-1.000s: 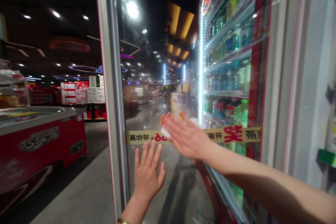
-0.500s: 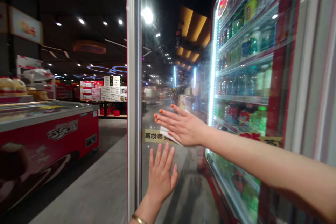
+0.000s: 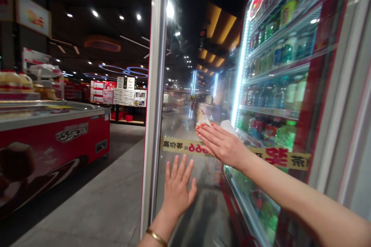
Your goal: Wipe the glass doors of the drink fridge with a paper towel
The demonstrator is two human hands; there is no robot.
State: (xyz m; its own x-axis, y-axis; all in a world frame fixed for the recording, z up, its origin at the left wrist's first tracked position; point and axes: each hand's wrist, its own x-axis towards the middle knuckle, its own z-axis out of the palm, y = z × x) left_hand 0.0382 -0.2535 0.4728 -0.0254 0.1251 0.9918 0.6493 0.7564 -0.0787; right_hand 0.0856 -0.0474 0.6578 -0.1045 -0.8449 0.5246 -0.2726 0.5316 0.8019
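My right hand point(image 3: 222, 144) lies flat, fingers extended and close together, pressing a white tissue point(image 3: 228, 126) against the glass door point(image 3: 181, 119). Parts of the tissue stick out past the fingertips and above the knuckles; the rest is hidden under the palm. Lower down, my left hand point(image 3: 178, 187) is spread with its palm toward the glass and holds nothing. A gold bangle point(image 3: 156, 237) circles the left wrist. Across the pane, between and behind the hands, runs a yellow sticker strip point(image 3: 174, 144) with mirrored lettering.
The door's metal frame point(image 3: 156, 73) stands left of my hands. Shelves of bottled drinks point(image 3: 285, 52) show at the right, seemingly reflected in the glass. Across the grey floor point(image 3: 110, 185) is a red chest freezer point(image 3: 78, 150), with stacked boxes point(image 3: 124, 96) farther back.
My right hand and the tissue have moved right across the glass, uncovering more of the strip's lettering. My left hand stays in nearly the same place. The view has shifted slightly.
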